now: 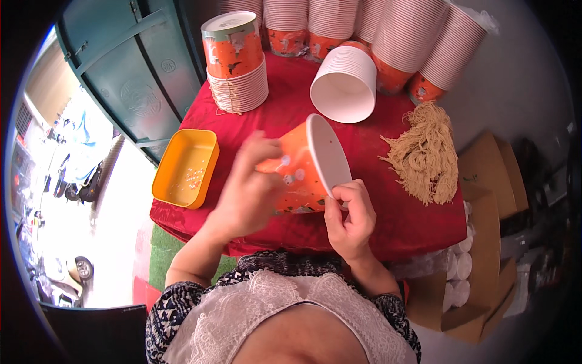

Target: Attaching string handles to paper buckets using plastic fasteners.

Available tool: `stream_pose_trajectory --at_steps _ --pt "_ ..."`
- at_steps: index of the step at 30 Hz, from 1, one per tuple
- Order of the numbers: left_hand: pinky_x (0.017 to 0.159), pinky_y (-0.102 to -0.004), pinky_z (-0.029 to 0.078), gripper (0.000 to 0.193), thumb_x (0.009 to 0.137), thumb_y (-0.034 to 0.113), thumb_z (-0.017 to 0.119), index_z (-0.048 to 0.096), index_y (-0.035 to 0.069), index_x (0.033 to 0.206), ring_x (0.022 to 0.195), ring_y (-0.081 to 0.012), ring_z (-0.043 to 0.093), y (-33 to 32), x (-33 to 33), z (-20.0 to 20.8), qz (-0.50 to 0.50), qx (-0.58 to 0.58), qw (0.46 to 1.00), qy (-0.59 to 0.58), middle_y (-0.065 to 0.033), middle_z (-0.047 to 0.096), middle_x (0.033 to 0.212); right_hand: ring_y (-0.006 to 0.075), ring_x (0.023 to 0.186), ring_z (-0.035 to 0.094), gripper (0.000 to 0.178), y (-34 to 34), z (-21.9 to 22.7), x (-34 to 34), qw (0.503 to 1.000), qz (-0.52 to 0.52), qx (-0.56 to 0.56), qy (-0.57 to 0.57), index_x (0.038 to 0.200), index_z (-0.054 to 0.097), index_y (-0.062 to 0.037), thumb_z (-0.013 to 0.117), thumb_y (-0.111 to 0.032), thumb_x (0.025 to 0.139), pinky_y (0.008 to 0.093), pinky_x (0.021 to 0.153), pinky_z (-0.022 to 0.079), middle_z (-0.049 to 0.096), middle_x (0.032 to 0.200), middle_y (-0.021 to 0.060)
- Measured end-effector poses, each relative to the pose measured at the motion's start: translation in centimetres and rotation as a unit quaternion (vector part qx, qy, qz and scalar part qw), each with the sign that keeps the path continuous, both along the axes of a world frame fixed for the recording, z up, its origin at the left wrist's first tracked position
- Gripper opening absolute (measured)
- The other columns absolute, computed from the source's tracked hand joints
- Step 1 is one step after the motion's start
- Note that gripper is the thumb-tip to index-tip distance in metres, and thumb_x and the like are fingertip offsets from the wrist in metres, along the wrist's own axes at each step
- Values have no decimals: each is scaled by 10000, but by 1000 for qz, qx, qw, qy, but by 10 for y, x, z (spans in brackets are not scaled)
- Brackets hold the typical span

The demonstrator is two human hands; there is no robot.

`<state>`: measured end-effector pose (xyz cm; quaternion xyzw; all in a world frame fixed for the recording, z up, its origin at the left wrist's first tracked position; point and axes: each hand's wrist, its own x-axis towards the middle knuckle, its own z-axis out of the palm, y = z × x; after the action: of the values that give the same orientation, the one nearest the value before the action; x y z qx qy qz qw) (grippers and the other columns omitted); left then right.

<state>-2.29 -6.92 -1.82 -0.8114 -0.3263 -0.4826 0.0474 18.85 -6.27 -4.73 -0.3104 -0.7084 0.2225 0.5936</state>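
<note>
An orange printed paper bucket (297, 173) lies tilted in front of me, its white mouth facing right. My right hand (350, 212) pinches the lower part of its rim between thumb and fingers. My left hand (254, 188) is smeared by motion over the bucket's left side; its fingers look bent, but I cannot make out what they hold. To the left sits a yellow plastic tub (206, 167) with small pale bits in it. A tangled bundle of tan strings (427, 155) lies to the right.
A stack of buckets with strings (237, 88) stands upside down at the back left. White-lined buckets (344, 85) lie on their side at the back middle. Tall nested stacks (406, 39) line the red cloth's (285, 85) far edge. An opened carton (479, 255) stands at the right.
</note>
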Motion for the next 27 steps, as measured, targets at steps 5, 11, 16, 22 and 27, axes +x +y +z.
stream_pose_trajectory --at_steps 5,11,16,22,27 --pt "893 -367 497 173 821 -100 632 591 -4 960 979 -310 644 -14 -87 -21 307 -38 947 -86 -142 639 974 260 788 591 195 14 11 4 961 -36 235 -144 922 619 -30 704 34 759 380 701 494 606 879 78" --pt "730 -346 518 84 866 -10 599 598 -7 950 788 -262 671 -26 -166 -62 454 -168 872 -68 -139 649 817 199 867 582 164 22 2 3 924 -58 305 -224 898 648 -76 726 -109 757 365 779 491 608 898 18" --pt "684 -374 513 78 867 44 622 604 -31 875 709 -291 659 -21 -168 -64 494 -229 838 -41 -169 646 750 223 929 564 311 17 -6 14 940 -31 279 -195 984 687 -73 806 -163 711 373 820 471 633 1018 33" --pt "644 -360 496 191 921 126 651 618 -55 869 641 -271 635 -25 -168 -53 492 -267 829 -19 -175 645 721 299 953 580 311 21 -14 68 961 -116 185 -171 1044 659 -50 752 -23 749 417 828 478 626 1040 95" --pt "658 -327 498 163 957 109 624 632 -44 901 693 -177 635 -28 -154 -52 448 -189 871 -74 -132 656 758 321 969 573 158 45 -51 145 932 -283 15 -228 987 677 -23 679 -9 829 412 849 475 627 1003 111"
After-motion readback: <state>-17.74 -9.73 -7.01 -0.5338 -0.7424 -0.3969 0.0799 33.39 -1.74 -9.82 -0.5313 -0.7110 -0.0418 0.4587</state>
